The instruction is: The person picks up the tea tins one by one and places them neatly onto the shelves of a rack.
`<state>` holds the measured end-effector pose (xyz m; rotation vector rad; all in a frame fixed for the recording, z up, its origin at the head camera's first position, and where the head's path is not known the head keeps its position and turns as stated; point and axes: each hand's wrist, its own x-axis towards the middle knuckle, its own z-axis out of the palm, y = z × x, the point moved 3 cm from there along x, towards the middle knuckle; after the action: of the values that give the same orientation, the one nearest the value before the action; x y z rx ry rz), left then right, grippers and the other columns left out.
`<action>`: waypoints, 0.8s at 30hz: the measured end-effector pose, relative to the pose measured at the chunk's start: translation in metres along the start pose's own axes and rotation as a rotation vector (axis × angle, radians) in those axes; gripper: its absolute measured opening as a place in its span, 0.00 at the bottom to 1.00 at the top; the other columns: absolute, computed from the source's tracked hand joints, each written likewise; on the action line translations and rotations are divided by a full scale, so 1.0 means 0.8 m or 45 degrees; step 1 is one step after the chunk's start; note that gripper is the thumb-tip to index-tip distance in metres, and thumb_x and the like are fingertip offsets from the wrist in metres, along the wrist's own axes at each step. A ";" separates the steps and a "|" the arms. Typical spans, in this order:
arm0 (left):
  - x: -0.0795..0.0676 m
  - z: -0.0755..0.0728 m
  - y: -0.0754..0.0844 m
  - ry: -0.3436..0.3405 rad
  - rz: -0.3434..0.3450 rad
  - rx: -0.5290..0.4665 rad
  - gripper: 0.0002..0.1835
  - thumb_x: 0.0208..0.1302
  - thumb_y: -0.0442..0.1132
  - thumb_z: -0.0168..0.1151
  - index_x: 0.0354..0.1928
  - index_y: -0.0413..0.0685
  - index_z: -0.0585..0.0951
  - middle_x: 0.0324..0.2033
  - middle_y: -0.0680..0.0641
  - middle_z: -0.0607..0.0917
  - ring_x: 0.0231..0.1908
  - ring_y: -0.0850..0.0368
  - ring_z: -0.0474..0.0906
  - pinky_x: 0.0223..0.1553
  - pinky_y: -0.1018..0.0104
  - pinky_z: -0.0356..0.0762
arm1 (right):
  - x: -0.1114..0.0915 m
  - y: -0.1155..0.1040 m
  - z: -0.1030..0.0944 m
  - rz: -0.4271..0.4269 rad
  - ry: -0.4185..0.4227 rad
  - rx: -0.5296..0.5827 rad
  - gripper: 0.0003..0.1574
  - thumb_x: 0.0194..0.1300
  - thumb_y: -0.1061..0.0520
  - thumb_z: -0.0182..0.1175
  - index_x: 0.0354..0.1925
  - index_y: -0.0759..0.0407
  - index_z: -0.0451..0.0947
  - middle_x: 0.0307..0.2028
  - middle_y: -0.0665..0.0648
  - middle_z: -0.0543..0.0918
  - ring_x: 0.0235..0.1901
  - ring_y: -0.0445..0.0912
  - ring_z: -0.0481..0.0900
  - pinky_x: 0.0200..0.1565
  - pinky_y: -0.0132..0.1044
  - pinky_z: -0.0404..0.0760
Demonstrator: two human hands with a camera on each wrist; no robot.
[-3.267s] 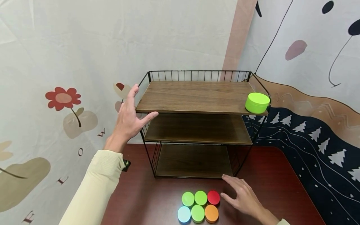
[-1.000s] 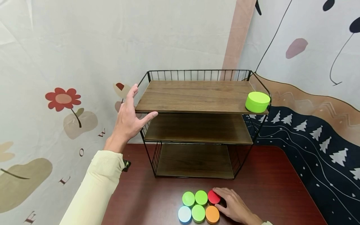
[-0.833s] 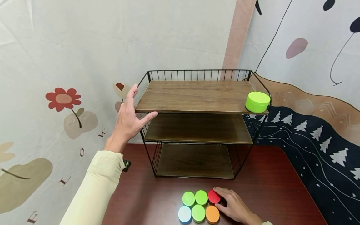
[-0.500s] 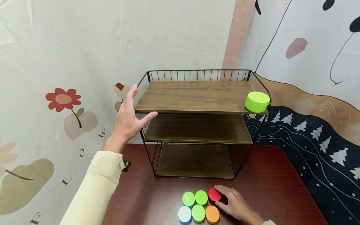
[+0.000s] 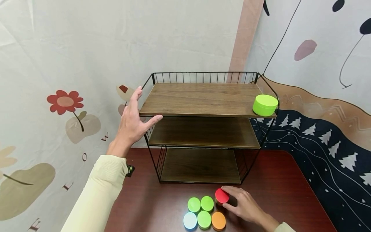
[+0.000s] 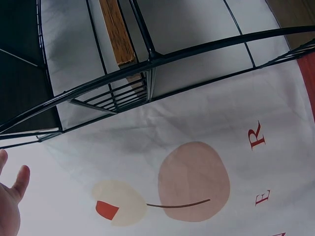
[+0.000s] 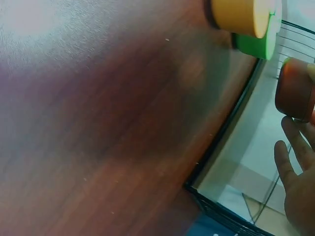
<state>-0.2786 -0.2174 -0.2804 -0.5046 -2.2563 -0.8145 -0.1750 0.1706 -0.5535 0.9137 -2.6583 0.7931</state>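
My right hand point(image 5: 245, 206) pinches a red round lidded container point(image 5: 222, 195) between thumb and fingers. In the right wrist view, the red container point(image 7: 294, 93) shows dark on its shaded side, raised off the table. Several more of these containers sit in a tight group to its left: green containers point(image 5: 204, 219), a blue one point(image 5: 189, 221) and an orange one point(image 5: 218, 220). My left hand point(image 5: 131, 122) stays beside the upper left corner of the three-tier shelf rack point(image 5: 203, 98), fingers straight and thumb spread before the top board.
On the top board's front right corner stands a bright green container point(image 5: 265, 105). The rack's black wire frame point(image 6: 147, 64) rises at the back of the dark red table point(image 5: 278, 180). Printed cloth point(image 5: 188, 35) hangs behind and at both sides.
My right hand has come in from the right, taken hold of the red container and lifted it slightly away from the group, toward the rack. The left hand has kept its place.
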 end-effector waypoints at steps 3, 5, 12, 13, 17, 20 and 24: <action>0.000 0.000 0.000 0.001 -0.002 -0.004 0.56 0.54 0.58 0.74 0.78 0.52 0.53 0.75 0.50 0.60 0.71 0.50 0.61 0.66 0.38 0.57 | 0.004 -0.002 -0.011 -0.023 0.031 0.014 0.33 0.53 0.50 0.77 0.57 0.54 0.82 0.52 0.49 0.84 0.50 0.45 0.83 0.47 0.47 0.83; 0.000 0.000 0.000 0.002 -0.001 -0.005 0.56 0.53 0.58 0.75 0.77 0.52 0.53 0.75 0.50 0.60 0.71 0.50 0.61 0.66 0.38 0.57 | 0.007 -0.004 -0.019 -0.040 0.053 0.022 0.33 0.52 0.50 0.78 0.57 0.53 0.82 0.52 0.49 0.84 0.50 0.45 0.83 0.47 0.46 0.83; 0.001 0.001 -0.001 0.006 0.010 -0.005 0.56 0.53 0.58 0.75 0.77 0.52 0.53 0.75 0.49 0.61 0.71 0.49 0.62 0.66 0.38 0.58 | 0.019 -0.015 -0.048 -0.073 0.063 0.007 0.33 0.53 0.47 0.77 0.57 0.52 0.82 0.52 0.47 0.84 0.50 0.44 0.83 0.47 0.46 0.83; 0.001 0.001 -0.001 0.005 0.011 -0.003 0.56 0.53 0.58 0.75 0.78 0.52 0.53 0.75 0.49 0.61 0.71 0.49 0.62 0.66 0.38 0.58 | 0.021 -0.017 -0.052 -0.073 0.058 0.008 0.34 0.53 0.47 0.77 0.57 0.51 0.82 0.52 0.47 0.84 0.50 0.44 0.83 0.47 0.46 0.83; 0.001 0.001 -0.001 -0.001 0.002 -0.005 0.56 0.54 0.58 0.75 0.78 0.52 0.53 0.74 0.48 0.61 0.71 0.48 0.62 0.66 0.38 0.57 | 0.027 -0.026 -0.068 -0.146 0.083 0.004 0.35 0.51 0.49 0.78 0.57 0.51 0.81 0.53 0.46 0.84 0.50 0.43 0.83 0.47 0.45 0.83; 0.001 0.001 -0.001 -0.006 -0.004 -0.005 0.56 0.54 0.58 0.75 0.78 0.52 0.53 0.75 0.48 0.61 0.71 0.48 0.61 0.66 0.38 0.57 | 0.031 -0.032 -0.079 -0.232 0.123 -0.008 0.35 0.51 0.47 0.78 0.57 0.51 0.81 0.52 0.46 0.84 0.50 0.43 0.83 0.49 0.39 0.81; 0.000 0.001 -0.001 -0.016 -0.016 -0.002 0.56 0.54 0.57 0.75 0.78 0.53 0.52 0.75 0.49 0.61 0.71 0.48 0.61 0.66 0.38 0.58 | 0.035 -0.037 -0.092 -0.301 0.147 -0.019 0.35 0.52 0.45 0.77 0.57 0.52 0.81 0.52 0.46 0.84 0.49 0.43 0.83 0.55 0.25 0.72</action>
<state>-0.2793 -0.2176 -0.2811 -0.4980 -2.2726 -0.8216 -0.1761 0.1780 -0.4699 1.1167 -2.3984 0.7446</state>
